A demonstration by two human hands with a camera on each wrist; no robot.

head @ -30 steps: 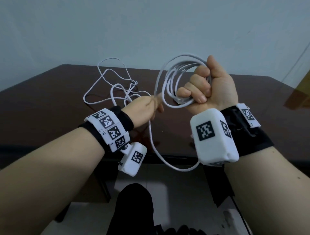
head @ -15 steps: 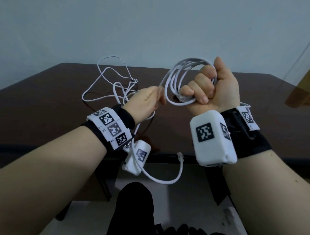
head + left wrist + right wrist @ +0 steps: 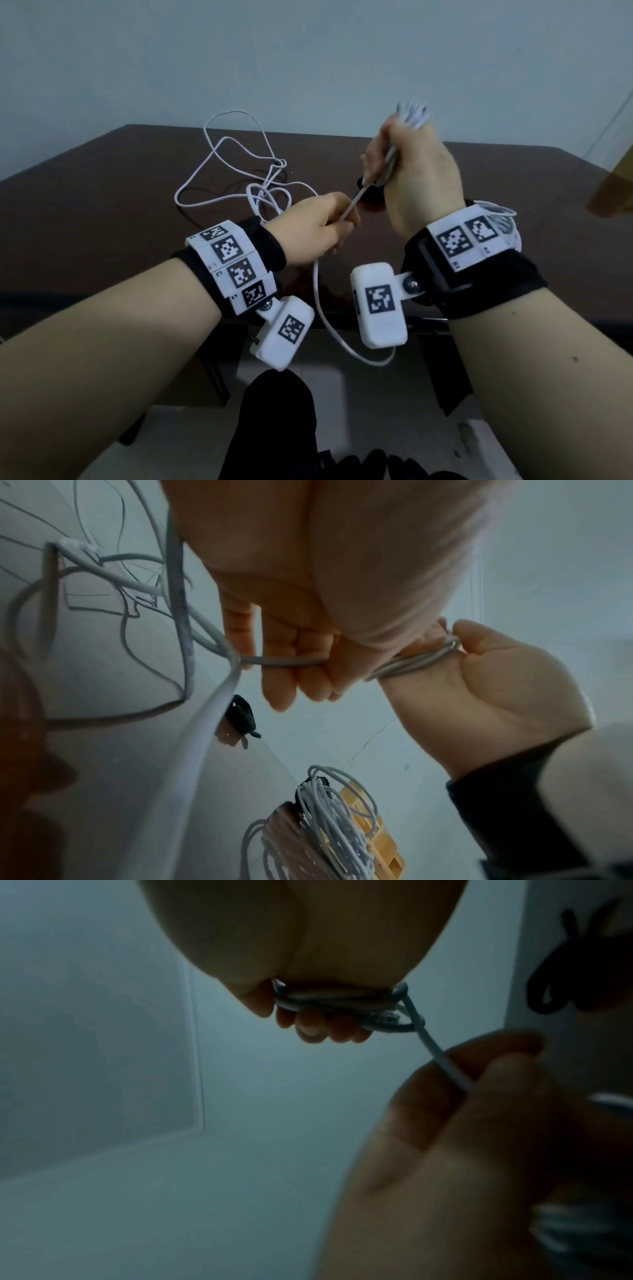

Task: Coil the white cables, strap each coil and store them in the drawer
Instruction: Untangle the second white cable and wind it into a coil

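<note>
My right hand [image 3: 400,161] is raised above the dark table [image 3: 102,205] and grips a small coil of white cable [image 3: 411,111]; its loops stick out above the fist and cross the fingers [image 3: 315,1020] in the right wrist view. My left hand [image 3: 342,226] pinches one strand [image 3: 356,202] that runs taut up into the coil. The cable's tail [image 3: 329,329] hangs in a loop below the table edge. A second white cable [image 3: 233,171] lies loose and tangled on the table behind my left hand.
A black strap [image 3: 241,718] lies on the table beyond my hands. A strapped white coil [image 3: 329,818] rests at the right beside a yellow wooden piece [image 3: 377,840]. A pale wall stands behind the table.
My right hand has rolled over, so its back faces me and the coil points upward. My left hand moved in below it, drawing the strand taut, and the hanging tail has swung.
</note>
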